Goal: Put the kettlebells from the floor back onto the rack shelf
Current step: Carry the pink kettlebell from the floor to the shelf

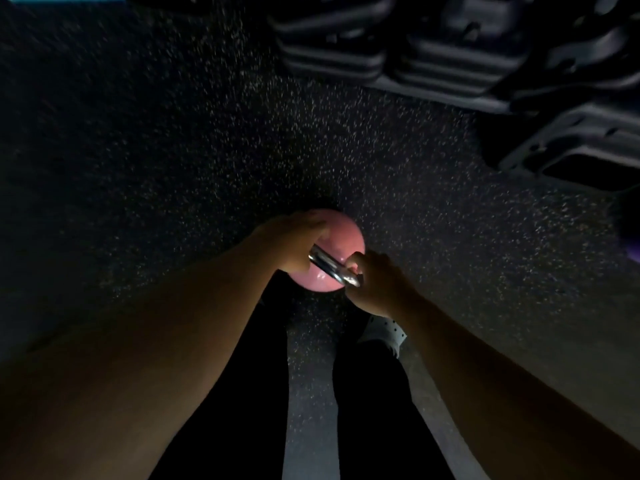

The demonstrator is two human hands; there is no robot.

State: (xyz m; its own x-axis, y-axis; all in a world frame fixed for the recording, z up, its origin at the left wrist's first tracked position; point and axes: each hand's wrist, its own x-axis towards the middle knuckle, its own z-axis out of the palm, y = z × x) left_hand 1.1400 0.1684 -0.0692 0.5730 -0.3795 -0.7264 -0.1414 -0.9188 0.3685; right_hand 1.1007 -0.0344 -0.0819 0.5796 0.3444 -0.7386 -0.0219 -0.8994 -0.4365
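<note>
Head view, looking straight down. You stand over a pink kettlebell (327, 252) with a polished metal handle (333, 266), the bell in front of your dark-trousered legs and above the speckled black floor (173, 168); whether it rests on the floor or hangs just clear of it cannot be told from this angle.

Your left hand (294, 242) is at the far-left end of the handle, its fingers (313, 220) draped over the top of the bell and closed about that end. Your right hand (372, 282) is at the near-right end, its fingers (353, 263) curled shut around the bar. Both hands therefore grip the same handle, one at each end, with bare metal showing between them.

The handle's long axis runs diagonally, from upper left to lower right, so the bell lies directly below and between your two hands; neither hand is clearly nearer.

Dark moulded shapes (450, 50) fill the upper right; they may be the rack or stored equipment, but blur and low light prevent a firm reading. If so, the lift likely carries the bell forward and to your right.

No brand, label, weight marking or other writing can be read on the bell, the handle or the dark shapes. A pale shoe (384, 334) shows below your right wrist.
</note>
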